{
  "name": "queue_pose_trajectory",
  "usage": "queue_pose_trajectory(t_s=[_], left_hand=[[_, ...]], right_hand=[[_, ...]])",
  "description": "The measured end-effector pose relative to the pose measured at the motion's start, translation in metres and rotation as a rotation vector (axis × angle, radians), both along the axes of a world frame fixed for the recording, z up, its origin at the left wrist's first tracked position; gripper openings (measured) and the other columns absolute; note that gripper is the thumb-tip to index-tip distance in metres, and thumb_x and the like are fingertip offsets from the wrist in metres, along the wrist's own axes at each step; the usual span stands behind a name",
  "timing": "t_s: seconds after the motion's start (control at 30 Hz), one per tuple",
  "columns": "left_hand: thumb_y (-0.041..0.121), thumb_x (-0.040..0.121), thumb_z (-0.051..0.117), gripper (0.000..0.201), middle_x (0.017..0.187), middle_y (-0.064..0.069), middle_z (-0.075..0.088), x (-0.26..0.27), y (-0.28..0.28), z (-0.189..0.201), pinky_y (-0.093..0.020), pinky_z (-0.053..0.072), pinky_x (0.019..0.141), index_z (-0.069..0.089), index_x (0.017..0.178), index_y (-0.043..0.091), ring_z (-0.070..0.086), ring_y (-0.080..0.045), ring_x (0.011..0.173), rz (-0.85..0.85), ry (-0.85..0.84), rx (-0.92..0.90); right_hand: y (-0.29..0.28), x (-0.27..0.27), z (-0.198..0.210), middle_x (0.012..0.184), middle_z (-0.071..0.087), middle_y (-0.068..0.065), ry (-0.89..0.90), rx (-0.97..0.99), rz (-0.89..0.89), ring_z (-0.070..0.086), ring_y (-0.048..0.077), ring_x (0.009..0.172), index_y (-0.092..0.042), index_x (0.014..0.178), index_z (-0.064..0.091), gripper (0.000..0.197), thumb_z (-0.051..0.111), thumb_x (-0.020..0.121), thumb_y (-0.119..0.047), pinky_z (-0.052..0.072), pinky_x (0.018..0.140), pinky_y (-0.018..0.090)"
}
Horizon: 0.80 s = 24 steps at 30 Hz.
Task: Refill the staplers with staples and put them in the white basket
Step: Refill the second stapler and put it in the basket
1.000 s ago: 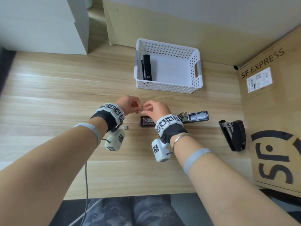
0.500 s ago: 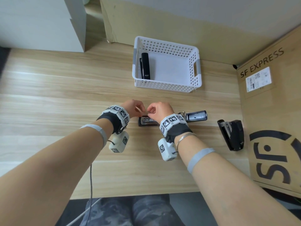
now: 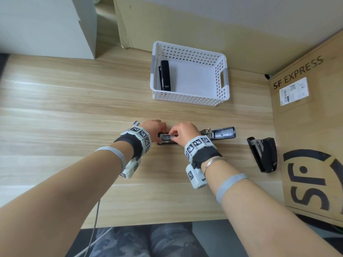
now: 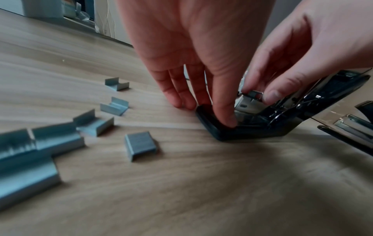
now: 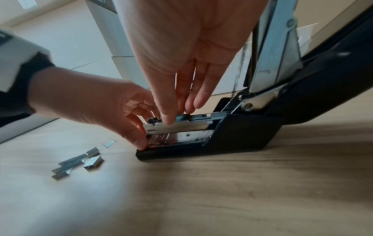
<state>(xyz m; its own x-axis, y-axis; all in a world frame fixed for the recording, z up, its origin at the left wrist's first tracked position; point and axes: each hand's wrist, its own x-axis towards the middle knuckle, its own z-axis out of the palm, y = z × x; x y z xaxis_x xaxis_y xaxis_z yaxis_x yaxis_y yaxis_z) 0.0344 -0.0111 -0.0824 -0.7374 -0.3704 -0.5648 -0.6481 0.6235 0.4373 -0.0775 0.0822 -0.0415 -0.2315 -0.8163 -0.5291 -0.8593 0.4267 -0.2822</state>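
Loading step: right hand [image 5: 187, 52] fingers [image 5: 168, 111] pinching staple strip [image 4: 253, 94] into open stapler [image 5: 212, 140] channel; left hand [image 4: 193, 39] fingers pressing base. Next: seating strip flat, closing cover.

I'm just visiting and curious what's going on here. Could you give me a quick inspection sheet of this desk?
Surface: wooden desk.
Job's things: opened stapler lying on the desk; second stapler to its right; black stapler in the white basket.
Clutter: loose staple strips left of the opened stapler.
Hands: left hand steadies the stapler's front, thumb on its base; right hand fingers pinch something small at the staple channel.
Cables: thin cable hanging below the left arm.
Surroundings: SF EXPRESS carton at right; white cabinet behind.
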Motion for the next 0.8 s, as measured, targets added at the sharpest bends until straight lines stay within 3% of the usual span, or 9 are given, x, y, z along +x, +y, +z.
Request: queue_pose_trajectory(t_s=[0.23,0.33,0.43,0.6,0.8], left_hand=[[0.025,0.075,0.073,0.045,0.117,-0.010,0.058,0.001,0.001,0.000,-0.040,0.049,0.092,0.056,0.115,0.012,0.057,-0.029,0.107,0.020,-0.015,-0.013],[0.025,0.075,0.073,0.044,0.116,-0.010,0.058,0.001,0.002,0.000,-0.040,0.049,0.091,0.056,0.114,0.013,0.057,-0.028,0.107,0.027,-0.012,-0.016],[0.025,0.076,0.072,0.043,0.116,-0.009,0.058,0.002,0.002,-0.001,-0.039,0.049,0.091,0.056,0.114,0.013,0.057,-0.028,0.107,0.034,-0.010,-0.018],[0.025,0.078,0.071,0.042,0.116,-0.009,0.058,0.003,0.004,-0.002,-0.037,0.048,0.089,0.056,0.114,0.013,0.056,-0.027,0.107,0.047,0.002,-0.029],[0.021,0.079,0.070,0.039,0.117,-0.011,0.057,0.004,0.006,-0.002,-0.036,0.047,0.087,0.056,0.112,0.010,0.056,-0.029,0.107,0.045,0.003,-0.028]], right_hand=[[-0.002,0.002,-0.004,0.112,0.071,0.003,-0.018,0.040,-0.015,0.064,0.022,0.104,-0.021,0.112,0.070,0.025,0.066,0.087,-0.021,0.049,0.094,0.030],[-0.004,-0.001,-0.002,0.111,0.072,0.000,-0.043,0.058,-0.035,0.064,0.018,0.105,-0.021,0.111,0.071,0.027,0.069,0.085,-0.024,0.047,0.093,0.024],[-0.008,-0.003,0.000,0.111,0.072,0.000,-0.073,0.045,-0.077,0.064,0.018,0.104,-0.018,0.106,0.073,0.020,0.061,0.091,-0.021,0.046,0.091,0.023],[-0.011,0.002,-0.002,0.104,0.072,0.004,-0.007,0.097,-0.055,0.066,0.023,0.097,-0.020,0.101,0.072,0.016,0.063,0.089,-0.016,0.053,0.086,0.029],[-0.017,-0.002,0.007,0.109,0.067,0.012,0.132,0.228,-0.075,0.065,0.030,0.097,-0.010,0.109,0.068,0.030,0.051,0.087,0.002,0.052,0.081,0.031]])
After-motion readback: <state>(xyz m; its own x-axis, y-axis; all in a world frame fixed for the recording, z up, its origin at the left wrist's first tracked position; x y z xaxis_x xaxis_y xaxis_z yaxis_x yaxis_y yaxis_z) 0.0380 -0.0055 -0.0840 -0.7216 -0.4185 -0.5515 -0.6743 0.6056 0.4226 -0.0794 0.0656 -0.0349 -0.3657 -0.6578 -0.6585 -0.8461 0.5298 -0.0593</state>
